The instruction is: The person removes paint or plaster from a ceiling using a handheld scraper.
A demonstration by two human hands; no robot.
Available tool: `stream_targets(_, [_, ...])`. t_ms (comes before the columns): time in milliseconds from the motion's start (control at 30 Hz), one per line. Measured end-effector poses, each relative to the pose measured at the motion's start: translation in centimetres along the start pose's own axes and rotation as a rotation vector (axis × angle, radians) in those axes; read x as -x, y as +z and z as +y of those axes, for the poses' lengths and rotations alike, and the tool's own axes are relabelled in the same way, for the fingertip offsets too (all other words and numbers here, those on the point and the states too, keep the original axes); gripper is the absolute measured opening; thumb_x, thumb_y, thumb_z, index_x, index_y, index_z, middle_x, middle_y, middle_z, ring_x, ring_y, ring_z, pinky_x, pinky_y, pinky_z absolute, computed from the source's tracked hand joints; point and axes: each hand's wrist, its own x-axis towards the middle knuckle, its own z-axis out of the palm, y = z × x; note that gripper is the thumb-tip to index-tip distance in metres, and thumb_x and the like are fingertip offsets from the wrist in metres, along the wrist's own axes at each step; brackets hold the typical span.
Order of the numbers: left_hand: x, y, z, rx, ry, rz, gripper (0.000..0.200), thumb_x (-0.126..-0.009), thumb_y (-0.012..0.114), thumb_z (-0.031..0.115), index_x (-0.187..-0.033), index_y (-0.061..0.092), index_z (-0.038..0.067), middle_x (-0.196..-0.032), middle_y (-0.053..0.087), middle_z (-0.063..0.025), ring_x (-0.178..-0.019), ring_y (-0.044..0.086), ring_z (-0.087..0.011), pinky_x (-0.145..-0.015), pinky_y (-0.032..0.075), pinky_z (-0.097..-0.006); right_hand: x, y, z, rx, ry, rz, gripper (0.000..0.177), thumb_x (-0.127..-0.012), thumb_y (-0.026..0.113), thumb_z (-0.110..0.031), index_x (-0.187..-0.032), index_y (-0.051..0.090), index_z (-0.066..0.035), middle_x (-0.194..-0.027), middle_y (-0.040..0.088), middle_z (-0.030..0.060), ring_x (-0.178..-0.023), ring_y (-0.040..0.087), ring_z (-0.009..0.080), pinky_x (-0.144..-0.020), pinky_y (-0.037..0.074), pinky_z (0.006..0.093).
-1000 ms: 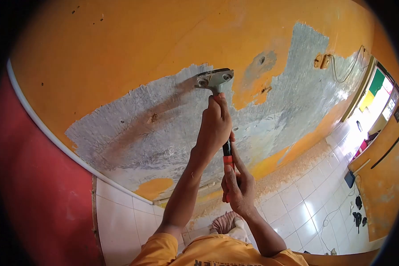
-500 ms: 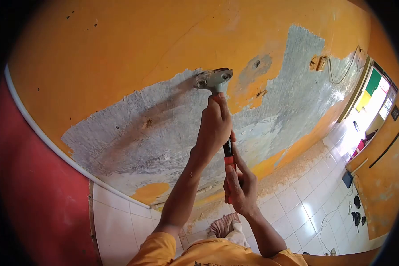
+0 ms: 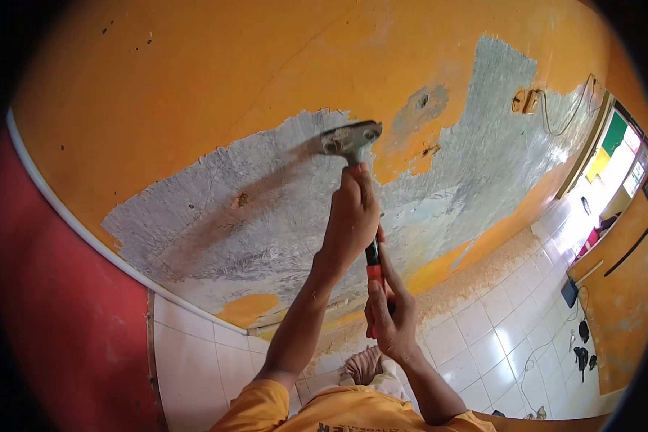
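Left hand clamps scraper handle near the head, right hand grips its end: apparently 2-handed leverage, pressing blade against wall.

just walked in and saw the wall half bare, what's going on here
A person in a yellow shirt holds a scraper against the orange wall with both hands: the left hand high, just under the metal head, the right hand lower on the red handle. The blade sits at the edge of a large bare grey patch. Paint flakes lie on the tiled floor along the wall.
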Motion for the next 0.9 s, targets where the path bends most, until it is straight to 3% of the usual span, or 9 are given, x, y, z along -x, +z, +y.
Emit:
stream_targets(167, [-0.8,-0.7,2.7,-0.012,0.006,-0.011,0.042,-0.11,0.032,0.04,-0.103,0.039,0.0,-0.053,0.05,-0.0094,-0.038,0.058,-0.0245,-0.035,0.046,-0.0374,-0.6,0.7,-2.4,-0.026,0.012,-0.018,0.059,-0.108,0.045,-0.024,-0.161,0.022,-0.008,-0.062,0.045,-0.0059,-0.052,0.041,0.0017,-0.048,0.036,0.0204])
stream_targets(267, [-0.3,-0.3,2.5,0.023,0.006,0.025,0.044,-0.11,0.03,0.045,-0.094,0.041,0.005,-0.051,0.043,-0.0037,-0.034,0.046,-0.0158,-0.034,0.042,-0.032,-0.5,0.2,-2.0,-0.009,0.003,-0.034,0.059,-0.108,0.045,-0.024,-0.161,0.022,-0.009,-0.063,0.044,-0.006,-0.052,0.04,0.0016,-0.049,0.036,0.0206])
stream_targets(367, [0.0,0.2,0.4,0.024,-0.021,0.032,0.044,-0.11,0.03,0.046,-0.093,0.041,0.006,-0.051,0.043,-0.004,-0.034,0.046,-0.0163,-0.034,0.042,-0.0321,0.0,0.0,0.0,0.022,-0.019,-0.029,0.06,-0.108,0.045,-0.023,-0.161,0.021,-0.011,-0.064,0.043,-0.0066,-0.052,0.04,0.0013,-0.048,0.035,0.0207])
stream_targets(567, [-0.7,0.2,2.5,0.04,0.019,0.027,0.045,-0.11,0.029,0.046,-0.094,0.041,0.006,-0.052,0.042,-0.0039,-0.034,0.046,-0.0165,-0.035,0.043,-0.0323,-0.5,-0.4,-3.2,-0.011,0.057,-0.03,0.057,-0.108,0.043,-0.019,-0.161,0.023,-0.009,-0.067,0.045,-0.0054,-0.055,0.04,0.0019,-0.05,0.035,0.0206])
stream_targets(733, [-0.4,0.5,1.3,0.025,0.0,0.014,0.044,-0.11,0.029,0.046,-0.095,0.041,0.006,-0.052,0.042,-0.0037,-0.034,0.047,-0.0166,-0.035,0.043,-0.0324,-0.5,-0.5,-0.6,0.017,-0.041,-0.019,0.058,-0.108,0.045,-0.02,-0.161,0.023,-0.009,-0.065,0.045,-0.0056,-0.053,0.039,0.0018,-0.049,0.034,0.0205])
stream_targets(900, [-0.9,0.7,2.0,0.037,0.01,0.011,0.045,-0.11,0.028,0.047,-0.095,0.041,0.006,-0.052,0.042,-0.0033,-0.034,0.047,-0.0165,-0.034,0.043,-0.0322,-0.4,-1.0,-2.6,-0.001,0.05,-0.025,0.057,-0.107,0.045,-0.016,-0.16,0.024,-0.007,-0.069,0.047,-0.0044,-0.058,0.041,0.0019,-0.052,0.035,0.0203])
